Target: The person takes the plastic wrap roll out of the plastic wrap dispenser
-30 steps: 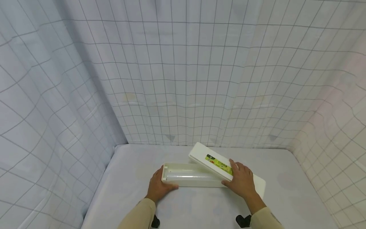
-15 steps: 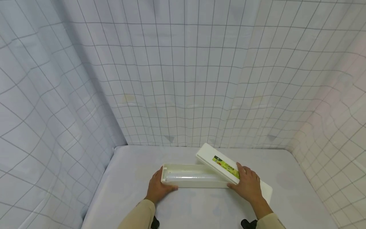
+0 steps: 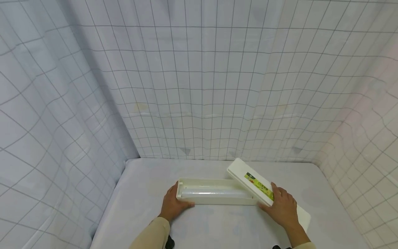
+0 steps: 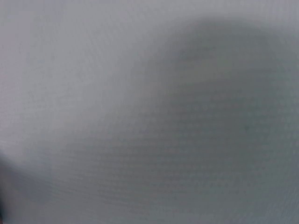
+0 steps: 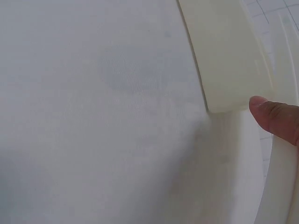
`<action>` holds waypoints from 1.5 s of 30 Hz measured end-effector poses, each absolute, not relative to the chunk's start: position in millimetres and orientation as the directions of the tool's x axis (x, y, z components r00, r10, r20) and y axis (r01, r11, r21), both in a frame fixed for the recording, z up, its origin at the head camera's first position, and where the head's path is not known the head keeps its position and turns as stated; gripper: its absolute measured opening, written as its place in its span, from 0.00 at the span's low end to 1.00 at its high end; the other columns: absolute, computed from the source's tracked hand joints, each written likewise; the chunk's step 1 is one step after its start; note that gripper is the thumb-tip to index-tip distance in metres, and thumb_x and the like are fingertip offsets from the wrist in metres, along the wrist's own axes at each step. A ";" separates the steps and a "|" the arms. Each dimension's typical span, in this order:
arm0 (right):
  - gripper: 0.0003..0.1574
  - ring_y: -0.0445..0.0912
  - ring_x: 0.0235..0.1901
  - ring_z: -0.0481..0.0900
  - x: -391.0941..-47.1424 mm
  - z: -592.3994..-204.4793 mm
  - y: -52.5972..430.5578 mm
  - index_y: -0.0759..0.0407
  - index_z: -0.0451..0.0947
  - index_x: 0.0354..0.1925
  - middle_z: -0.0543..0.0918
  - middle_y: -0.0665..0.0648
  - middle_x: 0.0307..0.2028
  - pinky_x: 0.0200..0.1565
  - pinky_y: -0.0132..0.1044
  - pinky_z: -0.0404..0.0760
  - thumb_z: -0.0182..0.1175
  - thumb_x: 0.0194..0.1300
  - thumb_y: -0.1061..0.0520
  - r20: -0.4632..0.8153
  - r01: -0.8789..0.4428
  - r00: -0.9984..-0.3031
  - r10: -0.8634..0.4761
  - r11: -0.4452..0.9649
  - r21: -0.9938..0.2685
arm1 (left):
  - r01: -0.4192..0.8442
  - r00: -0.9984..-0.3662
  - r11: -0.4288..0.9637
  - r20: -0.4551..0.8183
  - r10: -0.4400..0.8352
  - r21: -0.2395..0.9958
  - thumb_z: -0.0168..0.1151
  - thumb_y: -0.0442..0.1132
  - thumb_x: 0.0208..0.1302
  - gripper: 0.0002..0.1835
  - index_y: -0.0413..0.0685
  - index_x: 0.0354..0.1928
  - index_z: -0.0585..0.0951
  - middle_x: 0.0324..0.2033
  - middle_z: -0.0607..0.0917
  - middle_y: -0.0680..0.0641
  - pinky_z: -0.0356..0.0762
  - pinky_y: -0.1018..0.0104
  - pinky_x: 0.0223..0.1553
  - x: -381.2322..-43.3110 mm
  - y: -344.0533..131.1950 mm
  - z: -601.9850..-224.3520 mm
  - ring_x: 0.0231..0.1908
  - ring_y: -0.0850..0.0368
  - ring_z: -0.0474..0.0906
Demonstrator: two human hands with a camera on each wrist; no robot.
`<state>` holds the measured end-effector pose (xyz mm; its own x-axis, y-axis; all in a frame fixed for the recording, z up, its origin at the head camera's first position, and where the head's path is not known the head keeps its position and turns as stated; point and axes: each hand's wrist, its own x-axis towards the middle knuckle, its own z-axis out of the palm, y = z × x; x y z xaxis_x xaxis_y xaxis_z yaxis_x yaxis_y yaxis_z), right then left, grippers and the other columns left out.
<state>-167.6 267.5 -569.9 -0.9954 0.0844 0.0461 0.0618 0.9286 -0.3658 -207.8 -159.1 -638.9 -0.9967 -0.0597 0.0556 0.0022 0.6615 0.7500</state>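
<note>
A long cream-white plastic box (image 3: 216, 200) lies lengthwise on the table with its top uncovered. Inside it is a clear, shiny roll (image 3: 208, 191) that looks like cling film. My left hand (image 3: 173, 204) grips the box's left end, thumb along the front. My right hand (image 3: 283, 209) holds the white lid (image 3: 240, 168), which bears a yellow-green label (image 3: 259, 185). The lid is slanted across the box's right end and hides part of it. In the right wrist view, my thumb (image 5: 275, 116) lies by the box's corner, with the lid's edge (image 5: 278, 182) beneath. The left wrist view shows only blurred pale cloth.
White cloth covers the table (image 3: 146, 173). Grid-patterned white curtains (image 3: 202, 103) rise at the back and both sides. Part of a black wrist device (image 3: 169, 242) shows by the left sleeve (image 3: 152, 233).
My right hand has moved the lid rightward and slightly toward me, uncovering more of the box and roll. My left hand has stayed on the box's left end.
</note>
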 end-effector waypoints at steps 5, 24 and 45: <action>0.71 0.78 0.64 0.63 -162.9 -569.2 283.0 0.62 0.52 0.78 0.66 0.77 0.66 0.61 0.76 0.61 0.75 0.51 0.34 0.019 0.110 -0.992 0.125 0.925 -0.363 | 0.028 -0.993 0.665 0.095 -0.064 0.746 0.87 0.61 0.30 0.66 0.49 0.76 0.65 0.65 0.80 0.42 0.63 0.33 0.71 -206.6 -159.0 -641.6 0.68 0.36 0.70; 0.75 0.82 0.64 0.59 -137.9 -593.2 335.1 0.63 0.46 0.79 0.60 0.81 0.68 0.60 0.76 0.60 0.73 0.51 0.29 -0.076 0.324 -0.945 0.319 0.876 -0.357 | 0.026 -0.996 0.656 0.077 -0.050 0.755 0.85 0.63 0.33 0.66 0.49 0.77 0.63 0.66 0.78 0.42 0.64 0.34 0.71 -207.6 -161.4 -640.0 0.70 0.37 0.69; 0.75 0.83 0.58 0.63 -118.2 -610.7 376.9 0.69 0.48 0.75 0.62 0.86 0.60 0.57 0.74 0.65 0.72 0.49 0.27 -0.138 0.525 -0.850 0.508 0.799 -0.294 | 0.025 -0.997 0.658 0.070 -0.042 0.753 0.86 0.62 0.34 0.67 0.47 0.77 0.63 0.67 0.78 0.41 0.63 0.34 0.72 -208.5 -162.2 -638.8 0.69 0.36 0.69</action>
<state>-118.2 376.9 -610.7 -0.8503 0.5078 -0.1383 0.5248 0.7987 -0.2943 -208.5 -162.2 -638.8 -0.9966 -0.0422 0.0701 0.0251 0.6580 0.7526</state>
